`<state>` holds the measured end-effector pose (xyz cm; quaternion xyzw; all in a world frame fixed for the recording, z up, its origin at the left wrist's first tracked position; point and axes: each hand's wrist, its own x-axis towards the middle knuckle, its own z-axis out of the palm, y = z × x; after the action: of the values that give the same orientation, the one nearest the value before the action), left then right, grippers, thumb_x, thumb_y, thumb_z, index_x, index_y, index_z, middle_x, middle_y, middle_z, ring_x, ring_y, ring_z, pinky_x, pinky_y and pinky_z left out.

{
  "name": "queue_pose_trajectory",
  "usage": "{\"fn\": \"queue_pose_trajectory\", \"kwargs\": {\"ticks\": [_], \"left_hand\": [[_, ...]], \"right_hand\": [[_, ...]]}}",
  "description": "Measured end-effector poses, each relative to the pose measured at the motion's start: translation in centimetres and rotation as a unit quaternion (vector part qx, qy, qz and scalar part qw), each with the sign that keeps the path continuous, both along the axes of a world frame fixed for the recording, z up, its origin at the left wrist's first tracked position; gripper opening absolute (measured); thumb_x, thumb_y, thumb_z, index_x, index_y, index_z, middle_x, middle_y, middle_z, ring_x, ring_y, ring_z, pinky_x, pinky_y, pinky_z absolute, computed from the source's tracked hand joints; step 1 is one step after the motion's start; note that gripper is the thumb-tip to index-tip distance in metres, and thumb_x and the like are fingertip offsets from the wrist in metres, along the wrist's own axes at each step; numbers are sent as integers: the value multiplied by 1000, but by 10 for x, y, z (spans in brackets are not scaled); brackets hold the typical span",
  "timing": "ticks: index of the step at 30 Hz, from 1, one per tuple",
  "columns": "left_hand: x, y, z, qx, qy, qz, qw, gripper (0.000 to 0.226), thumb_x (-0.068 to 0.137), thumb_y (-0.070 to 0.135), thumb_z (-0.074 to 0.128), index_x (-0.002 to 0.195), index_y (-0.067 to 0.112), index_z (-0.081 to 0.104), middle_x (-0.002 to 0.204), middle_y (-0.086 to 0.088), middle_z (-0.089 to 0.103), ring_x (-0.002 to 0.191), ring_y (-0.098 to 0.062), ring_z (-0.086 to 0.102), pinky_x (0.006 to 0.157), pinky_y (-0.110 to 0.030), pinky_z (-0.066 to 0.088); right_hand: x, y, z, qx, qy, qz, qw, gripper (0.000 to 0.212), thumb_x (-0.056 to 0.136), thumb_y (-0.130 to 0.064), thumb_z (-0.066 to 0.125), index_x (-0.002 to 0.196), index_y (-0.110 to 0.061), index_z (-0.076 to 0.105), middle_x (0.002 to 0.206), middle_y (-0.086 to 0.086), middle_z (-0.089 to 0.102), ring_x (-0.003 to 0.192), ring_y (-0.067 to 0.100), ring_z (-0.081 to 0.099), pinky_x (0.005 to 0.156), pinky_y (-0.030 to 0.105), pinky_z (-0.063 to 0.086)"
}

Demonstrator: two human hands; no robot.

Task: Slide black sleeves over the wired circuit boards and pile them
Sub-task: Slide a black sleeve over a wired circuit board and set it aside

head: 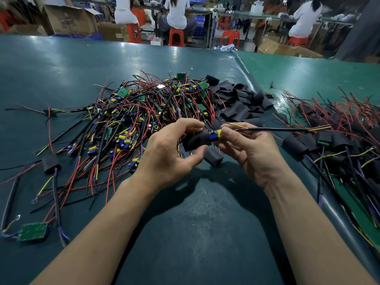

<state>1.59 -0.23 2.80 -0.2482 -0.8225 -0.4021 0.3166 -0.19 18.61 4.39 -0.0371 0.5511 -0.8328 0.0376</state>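
Fingers of my left hand [164,149] grip the sleeve [196,139] — right hand [246,149] pinches the board [214,135] — half-in, lengthwise left-right

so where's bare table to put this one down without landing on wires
Free: the mat in front, between the forearms, and the far left stretch beyond the unsleeved pile. Crowded: that pile centre-left, loose sleeves behind the left hand and right hand, and the finished pile on the right.
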Motion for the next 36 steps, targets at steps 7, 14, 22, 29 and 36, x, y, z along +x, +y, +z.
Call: {"fn": "queue_pose_trajectory", "kwargs": {"ticks": [7, 14, 22, 29, 36], "left_hand": [[0, 3, -1, 17, 10, -14, 1000, 38, 77, 11, 79, 113, 9, 64, 103, 2, 70, 95, -8, 68, 89, -23, 53], [-1, 4, -1, 31, 5, -29, 999, 39, 77, 5, 79, 113, 6, 64, 104, 2, 69, 99, -4, 67, 92, -16, 49], [0, 4, -1, 22, -1, -45, 999, 40, 76, 4, 80, 112, 3, 65, 104, -1, 71, 97, -7, 67, 92, -19, 51], [1, 5, 1, 51, -6, -50, 997, 41, 76, 1, 80, 113, 4, 63, 107, -1, 72, 104, -6, 68, 94, -25, 53], [4, 5, 3, 6, 7, -38, 999, 40, 76, 3, 80, 114, 3, 66, 107, -1, 72, 99, -9, 69, 90, -30, 55]], "right_hand": [[0, -5, -2, 50, -13, -16, 999, 4, 64, -20, 77, 65, -17, 76, 70, 7, 71, 58, 17, 68, 53, 23, 55], [2, -4, -1, 59, -13, 13, 998, 6, 64, -24, 78, 66, -20, 75, 68, 8, 70, 56, 17, 67, 51, 23, 54], [0, 4, 0, 87, -4, 32, 996, 16, 67, -19, 76, 78, -11, 67, 68, 7, 69, 57, 15, 65, 54, 23, 54], [2, -1, -3, 60, -8, 73, 995, 15, 67, -18, 76, 80, -13, 72, 76, 7, 72, 65, 16, 68, 59, 24, 56], [3, -11, -8, 31, -26, 50, 998, 14, 67, -13, 74, 79, -8, 69, 69, 5, 69, 57, 15, 65, 53, 22, 54]]}}
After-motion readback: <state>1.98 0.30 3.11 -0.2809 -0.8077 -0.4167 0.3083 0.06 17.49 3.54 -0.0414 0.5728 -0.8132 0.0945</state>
